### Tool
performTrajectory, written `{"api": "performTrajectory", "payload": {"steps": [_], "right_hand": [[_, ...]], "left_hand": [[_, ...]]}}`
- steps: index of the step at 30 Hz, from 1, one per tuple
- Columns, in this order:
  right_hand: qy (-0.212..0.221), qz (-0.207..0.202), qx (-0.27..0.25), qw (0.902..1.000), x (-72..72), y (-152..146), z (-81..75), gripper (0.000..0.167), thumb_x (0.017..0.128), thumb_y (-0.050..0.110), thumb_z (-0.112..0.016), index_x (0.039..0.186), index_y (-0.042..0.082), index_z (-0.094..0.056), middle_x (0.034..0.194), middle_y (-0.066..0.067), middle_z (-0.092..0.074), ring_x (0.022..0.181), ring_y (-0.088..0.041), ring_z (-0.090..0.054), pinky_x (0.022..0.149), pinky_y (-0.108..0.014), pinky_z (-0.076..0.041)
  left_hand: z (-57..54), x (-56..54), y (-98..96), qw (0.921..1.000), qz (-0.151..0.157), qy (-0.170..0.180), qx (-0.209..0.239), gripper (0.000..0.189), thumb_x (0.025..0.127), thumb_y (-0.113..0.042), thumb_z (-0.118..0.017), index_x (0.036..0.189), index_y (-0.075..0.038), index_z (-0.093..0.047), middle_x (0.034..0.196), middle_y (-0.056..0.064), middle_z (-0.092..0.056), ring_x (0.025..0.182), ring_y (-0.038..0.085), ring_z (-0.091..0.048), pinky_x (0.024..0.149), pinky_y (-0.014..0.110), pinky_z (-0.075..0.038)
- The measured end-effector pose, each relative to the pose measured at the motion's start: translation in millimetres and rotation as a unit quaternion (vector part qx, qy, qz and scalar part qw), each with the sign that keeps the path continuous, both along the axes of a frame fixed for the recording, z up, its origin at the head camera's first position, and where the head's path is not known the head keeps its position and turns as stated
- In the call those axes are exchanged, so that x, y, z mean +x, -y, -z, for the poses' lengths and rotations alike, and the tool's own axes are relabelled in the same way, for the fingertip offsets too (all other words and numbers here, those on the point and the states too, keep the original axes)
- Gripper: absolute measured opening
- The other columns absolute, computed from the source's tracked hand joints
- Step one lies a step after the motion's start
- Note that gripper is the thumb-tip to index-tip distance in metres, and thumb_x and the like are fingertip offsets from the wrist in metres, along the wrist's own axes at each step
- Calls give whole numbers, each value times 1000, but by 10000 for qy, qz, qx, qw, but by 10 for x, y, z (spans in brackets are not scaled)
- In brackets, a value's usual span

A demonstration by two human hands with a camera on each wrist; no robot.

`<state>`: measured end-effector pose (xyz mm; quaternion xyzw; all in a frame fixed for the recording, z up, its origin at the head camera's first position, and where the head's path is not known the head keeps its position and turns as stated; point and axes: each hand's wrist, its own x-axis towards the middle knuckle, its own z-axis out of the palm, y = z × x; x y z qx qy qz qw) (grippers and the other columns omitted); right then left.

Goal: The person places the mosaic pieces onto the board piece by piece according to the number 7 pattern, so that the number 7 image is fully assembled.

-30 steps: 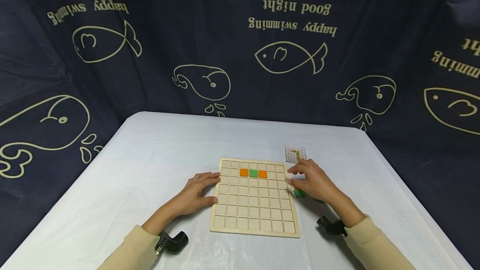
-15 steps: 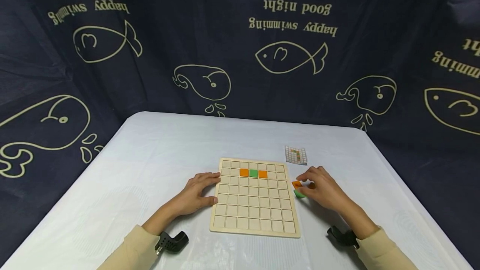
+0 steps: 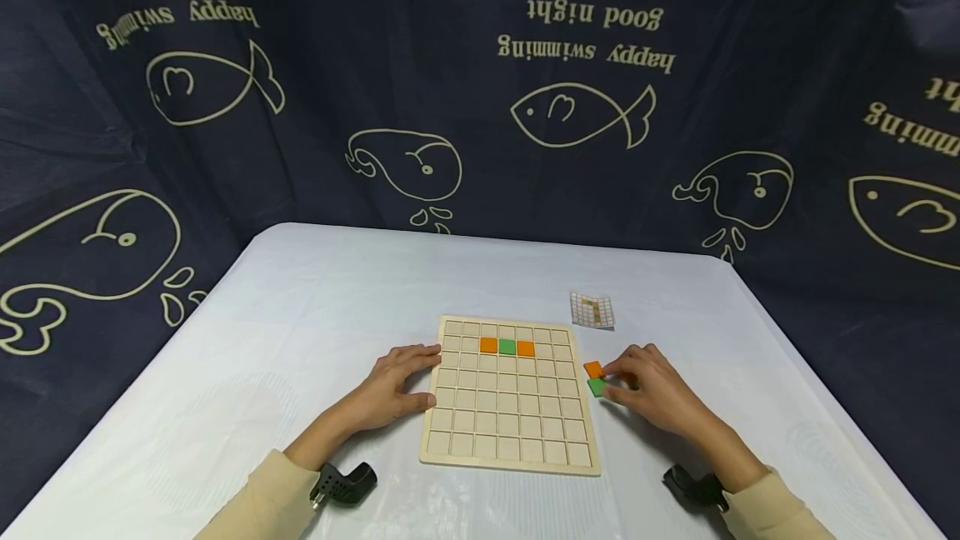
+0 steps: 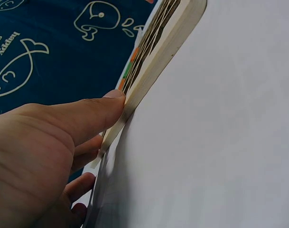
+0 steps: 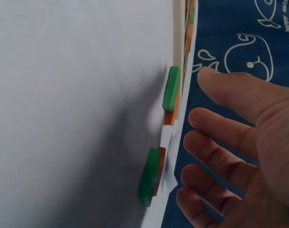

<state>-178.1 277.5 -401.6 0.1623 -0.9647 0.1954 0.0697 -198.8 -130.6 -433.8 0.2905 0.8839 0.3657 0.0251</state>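
Observation:
A wooden grid board (image 3: 487, 423) lies on the table. In its second row from the far edge sit an orange tile (image 3: 488, 345), a green tile (image 3: 507, 347) and another orange tile (image 3: 526, 348). My left hand (image 3: 390, 387) rests at the board's left edge; its thumb (image 4: 99, 114) touches the rim in the left wrist view. Right of the board, my right hand (image 3: 654, 390) hovers by a loose orange tile (image 3: 593, 369) and a loose green tile (image 3: 596, 387), fingers loosely bent and holding nothing. The right wrist view shows a further green tile (image 5: 149, 175) beside an orange one.
A small paper card (image 3: 592, 312) printed with a coloured grid lies beyond the board's far right corner. The table (image 3: 360, 282) has a white cover. A dark curtain (image 3: 465, 48) with fish drawings hangs behind it.
My right hand has drawn back from the board's right edge, moving right and nearer to me. This uncovers the loose orange tile and more of the card. My left hand stays in place.

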Motion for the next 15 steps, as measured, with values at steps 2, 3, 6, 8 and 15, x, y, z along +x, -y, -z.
{"api": "performTrajectory", "payload": {"steps": [2, 3, 6, 8, 15], "right_hand": [[39, 29, 49, 10000, 10, -5, 5, 22, 77, 23, -77, 96, 14, -73, 88, 5, -59, 82, -10, -39, 68, -25, -35], [55, 37, 64, 10000, 12, -8, 9, 22, 77, 23, -77, 96, 14, -73, 87, 5, -59, 82, -10, -39, 68, -25, -35], [53, 67, 102, 9999, 17, -12, 14, 21, 76, 22, -77, 95, 14, -73, 87, 6, -59, 82, -11, -40, 69, -26, -36], [48, 92, 134, 9999, 17, -14, 20, 21, 75, 22, -78, 94, 14, -73, 86, 6, -58, 83, -11, -40, 70, -26, -36], [93, 178, 242, 9995, 5, -27, 48, 19, 75, 22, -78, 91, 15, -73, 85, 7, -57, 82, -11, -39, 71, -28, -36]], "left_hand": [[0, 0, 0, 10000, -2, 1, -2, 62, 83, -26, -71, 136, -6, -49, 150, 6, -39, 139, 32, -30, 108, 56, -22], [1, 1, 1, 10000, -3, 7, -3, 62, 83, -26, -71, 136, -6, -49, 150, 6, -39, 139, 32, -30, 108, 56, -22], [8, 0, 1, 10000, 5, 4, 17, 61, 83, -26, -71, 136, -6, -49, 150, 6, -39, 139, 33, -30, 108, 56, -22], [16, -3, 1, 10000, 22, -44, 27, 61, 83, -26, -71, 136, -5, -49, 150, 7, -39, 138, 34, -30, 107, 57, -22], [3, -4, 0, 10000, 20, -52, 18, 61, 83, -25, -71, 136, -5, -50, 149, 8, -40, 139, 34, -30, 107, 57, -22]]}}
